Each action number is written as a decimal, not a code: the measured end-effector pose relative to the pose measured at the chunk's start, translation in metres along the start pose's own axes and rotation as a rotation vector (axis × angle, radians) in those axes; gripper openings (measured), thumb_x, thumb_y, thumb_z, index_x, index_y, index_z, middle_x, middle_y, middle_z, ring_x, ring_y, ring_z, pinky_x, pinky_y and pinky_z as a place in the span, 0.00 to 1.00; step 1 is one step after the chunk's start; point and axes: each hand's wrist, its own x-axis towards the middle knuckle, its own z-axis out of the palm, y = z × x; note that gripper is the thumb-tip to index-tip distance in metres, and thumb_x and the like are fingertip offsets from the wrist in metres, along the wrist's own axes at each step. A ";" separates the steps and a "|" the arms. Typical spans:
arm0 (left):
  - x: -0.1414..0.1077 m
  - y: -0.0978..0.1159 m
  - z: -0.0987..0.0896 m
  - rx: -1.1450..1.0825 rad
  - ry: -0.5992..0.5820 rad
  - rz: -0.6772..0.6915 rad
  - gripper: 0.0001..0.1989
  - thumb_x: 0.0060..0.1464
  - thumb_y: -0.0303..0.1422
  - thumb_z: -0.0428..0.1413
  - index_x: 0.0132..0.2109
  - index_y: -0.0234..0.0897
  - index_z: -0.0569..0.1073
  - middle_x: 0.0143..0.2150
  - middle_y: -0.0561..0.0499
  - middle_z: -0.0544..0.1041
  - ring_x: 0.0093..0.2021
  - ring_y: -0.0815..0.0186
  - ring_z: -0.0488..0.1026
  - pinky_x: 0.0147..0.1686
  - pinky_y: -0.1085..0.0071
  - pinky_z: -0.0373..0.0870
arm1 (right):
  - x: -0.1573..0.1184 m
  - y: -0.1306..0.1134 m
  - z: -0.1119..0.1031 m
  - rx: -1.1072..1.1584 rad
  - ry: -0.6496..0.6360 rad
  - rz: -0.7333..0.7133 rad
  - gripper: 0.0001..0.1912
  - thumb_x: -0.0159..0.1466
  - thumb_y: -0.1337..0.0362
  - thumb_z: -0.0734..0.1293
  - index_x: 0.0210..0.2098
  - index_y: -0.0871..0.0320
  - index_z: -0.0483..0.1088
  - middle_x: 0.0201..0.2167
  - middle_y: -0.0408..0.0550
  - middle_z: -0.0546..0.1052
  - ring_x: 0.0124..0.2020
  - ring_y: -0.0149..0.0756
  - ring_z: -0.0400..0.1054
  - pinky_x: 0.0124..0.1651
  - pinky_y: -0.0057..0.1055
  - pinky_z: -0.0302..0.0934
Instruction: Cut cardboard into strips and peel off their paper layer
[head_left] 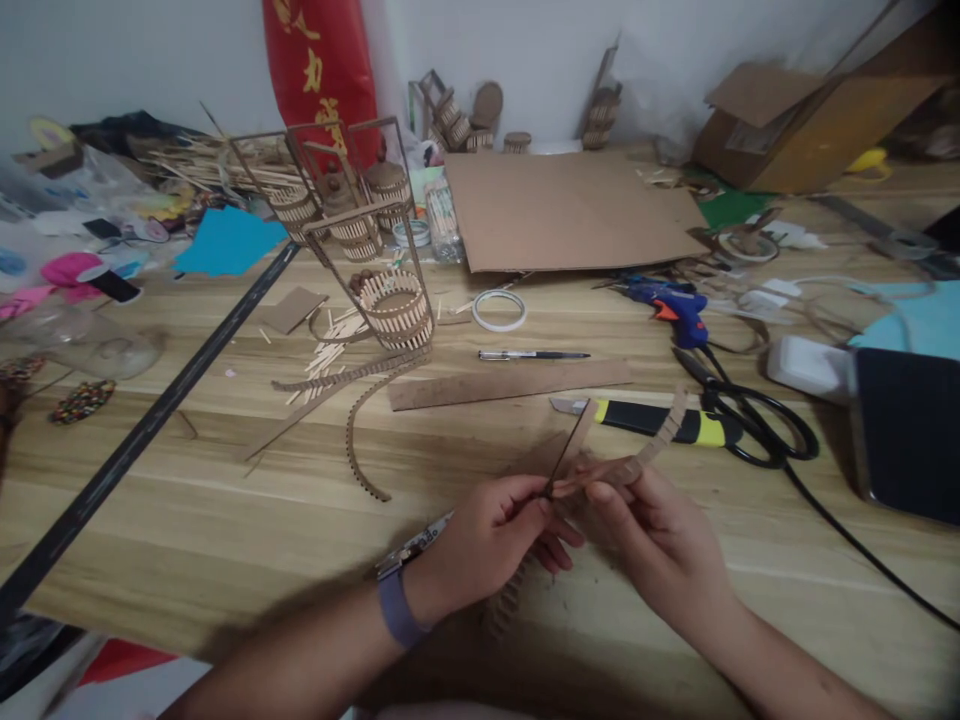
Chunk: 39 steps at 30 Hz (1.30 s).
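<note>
A: What are the fingers holding?
B: The left hand (495, 535) pinches a thin bumpy strip (664, 430) of brown card. The right hand (667, 530) pinches it too, a bit farther along. So the strip is up between both hands, over the table (247, 540), and one end sticks up past the right fingers
A: Could it break?
B: I think so. It looks thin, with lots of little bumps. If the hands pull or bend it too hard, it could rip or get a bad fold
A: What's the dark thin bit (568, 449) by the left fingers?
B: I can't tell if it's part of the strip. If the pinch gets loose, it could slip out
A: And the knife (660, 420)?
B: It lies just past the right hand with its blade (568, 405) out. Reaching there without looking could mean a cut
A: Anything else?
B: The glue gun (682, 312) has a black cord (862, 555). If a hand snags that, the gun could get dragged
</note>
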 end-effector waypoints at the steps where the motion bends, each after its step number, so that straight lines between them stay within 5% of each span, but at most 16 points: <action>1: 0.000 0.000 0.000 0.006 -0.002 -0.004 0.24 0.62 0.51 0.58 0.47 0.32 0.78 0.35 0.47 0.79 0.29 0.68 0.76 0.32 0.72 0.74 | 0.000 0.000 0.000 0.008 0.001 0.002 0.17 0.72 0.49 0.64 0.36 0.52 0.77 0.30 0.47 0.83 0.30 0.37 0.79 0.31 0.29 0.73; 13: 0.000 0.001 0.001 0.059 0.007 0.009 0.24 0.61 0.53 0.57 0.41 0.33 0.74 0.35 0.46 0.78 0.29 0.67 0.75 0.32 0.71 0.73 | -0.001 0.001 0.005 0.132 -0.033 0.074 0.18 0.71 0.48 0.64 0.33 0.53 0.71 0.25 0.44 0.78 0.24 0.34 0.73 0.26 0.28 0.69; 25: 0.001 -0.001 0.001 0.034 0.024 -0.043 0.20 0.60 0.50 0.57 0.39 0.35 0.73 0.33 0.49 0.77 0.28 0.68 0.74 0.32 0.70 0.72 | 0.005 0.004 0.013 0.523 -0.130 0.227 0.15 0.70 0.48 0.65 0.35 0.52 0.68 0.24 0.41 0.77 0.18 0.32 0.68 0.22 0.31 0.70; 29: 0.002 0.000 0.001 0.026 0.033 -0.050 0.22 0.59 0.52 0.58 0.39 0.35 0.72 0.32 0.49 0.77 0.28 0.67 0.74 0.32 0.69 0.72 | 0.003 0.003 0.010 0.390 -0.084 0.095 0.15 0.71 0.49 0.64 0.36 0.52 0.72 0.26 0.44 0.80 0.21 0.33 0.73 0.24 0.29 0.71; 34: 0.001 0.003 -0.001 0.014 0.028 -0.024 0.26 0.58 0.56 0.58 0.40 0.34 0.75 0.28 0.52 0.74 0.27 0.68 0.73 0.31 0.71 0.69 | -0.005 0.003 0.009 0.048 0.008 -0.164 0.12 0.67 0.49 0.70 0.41 0.50 0.76 0.37 0.47 0.84 0.38 0.39 0.81 0.40 0.31 0.76; 39: -0.002 0.003 -0.002 -0.004 0.031 -0.033 0.27 0.59 0.56 0.59 0.41 0.33 0.77 0.27 0.53 0.73 0.26 0.68 0.72 0.30 0.73 0.68 | -0.009 -0.001 0.014 -0.055 0.023 -0.177 0.07 0.70 0.55 0.67 0.39 0.49 0.74 0.37 0.47 0.83 0.38 0.39 0.80 0.40 0.33 0.76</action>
